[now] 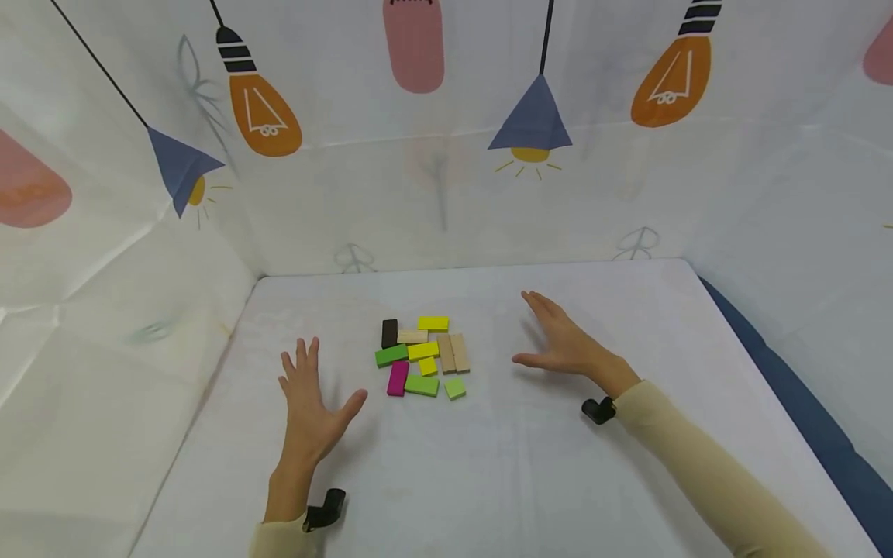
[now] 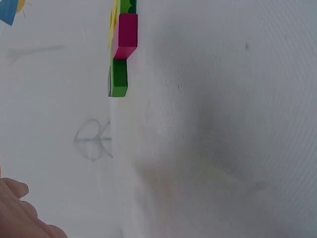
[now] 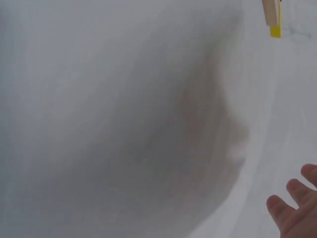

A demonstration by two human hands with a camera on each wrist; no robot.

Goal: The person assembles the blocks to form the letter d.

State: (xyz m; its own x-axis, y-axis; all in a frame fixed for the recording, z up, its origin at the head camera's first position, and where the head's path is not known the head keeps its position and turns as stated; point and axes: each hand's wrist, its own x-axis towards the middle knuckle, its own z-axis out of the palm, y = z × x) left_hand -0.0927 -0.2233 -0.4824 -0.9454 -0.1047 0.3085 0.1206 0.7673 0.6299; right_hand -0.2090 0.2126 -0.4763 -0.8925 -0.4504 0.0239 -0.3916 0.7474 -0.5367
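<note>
Flat wooden blocks lie in a loose cluster on the white table, mid-view in the head view. Among them are a dark block (image 1: pixel 389 333), a yellow block (image 1: pixel 433 324), a green block (image 1: pixel 391 356), a magenta block (image 1: pixel 398 378), a light green block (image 1: pixel 422 385) and a small light green block (image 1: pixel 455 388). Two tan blocks (image 1: pixel 460 353) lie side by side at the cluster's right. My left hand (image 1: pixel 310 418) is spread left of the blocks, holding nothing. On the right, apart from them, my right hand (image 1: pixel 568 341) has its fingers extended and holds nothing.
The white tabletop (image 1: pixel 474 480) extends around the blocks to a back edge by a white printed curtain (image 1: pixel 446 194). Curtain sides rise at left and right. Dark blue material (image 1: pixel 774 364) shows past the right table edge. Each wrist wears a small black camera (image 1: pixel 326 509).
</note>
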